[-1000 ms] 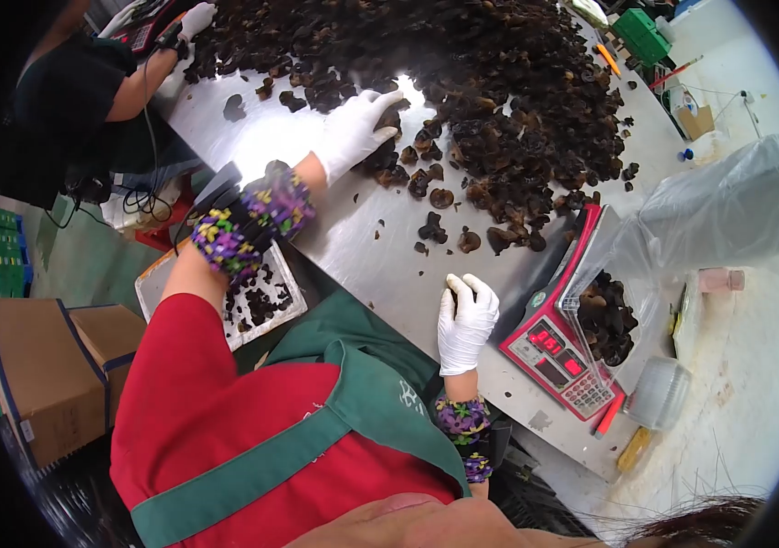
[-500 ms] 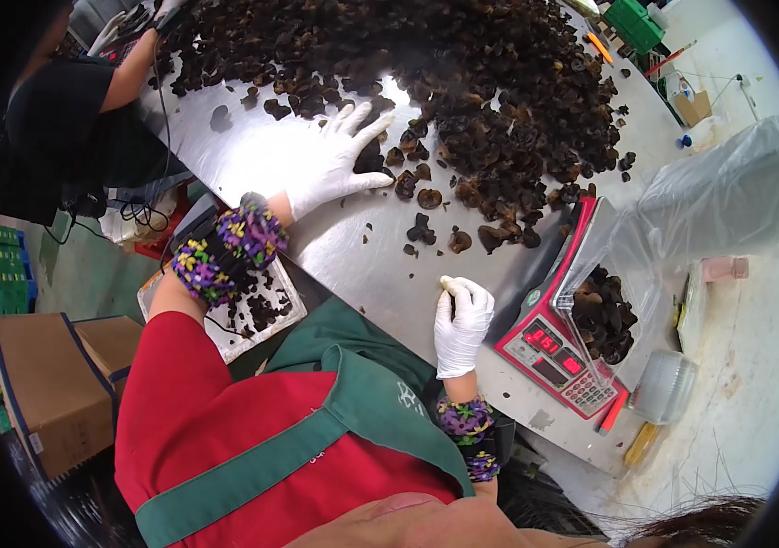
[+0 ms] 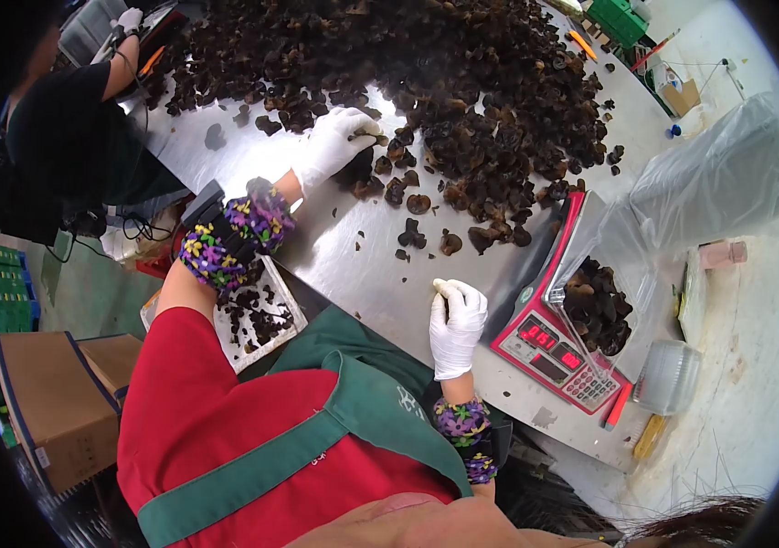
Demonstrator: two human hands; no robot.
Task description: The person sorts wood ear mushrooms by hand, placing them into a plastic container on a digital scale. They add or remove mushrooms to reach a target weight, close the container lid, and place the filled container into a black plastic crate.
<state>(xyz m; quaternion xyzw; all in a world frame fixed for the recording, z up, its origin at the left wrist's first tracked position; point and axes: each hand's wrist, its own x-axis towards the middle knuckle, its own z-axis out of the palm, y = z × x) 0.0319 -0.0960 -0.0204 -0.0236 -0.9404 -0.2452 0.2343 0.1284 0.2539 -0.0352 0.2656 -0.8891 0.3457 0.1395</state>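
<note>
My left hand (image 3: 334,146), in a white glove, is at the near edge of a heap of dried black fungus (image 3: 490,119) on the metal table. Its fingers are curled together, with a bit of dark fungus (image 3: 356,171) showing just under them. Closer to my body, my right hand (image 3: 458,329), also gloved, hovers by the table with thumb and fingertips pinched; anything between them is hidden. To its right stands a red digital scale (image 3: 549,352) with lit red figures. On the scale, a clear plastic bag (image 3: 631,247) surrounds a portion of fungus (image 3: 596,306).
Loose fungus pieces (image 3: 412,234) lie between the heap and my right hand. A white tray (image 3: 293,320) of fungus bits sits below the table edge. Another person's sleeve (image 3: 60,128) is at far left. A clear container (image 3: 668,376) and orange knife (image 3: 583,45) lie at right.
My left hand went from spread fingers to curled ones at the heap's edge. My right hand keeps its pinch. The other person's gloved hand shifted at upper left.
</note>
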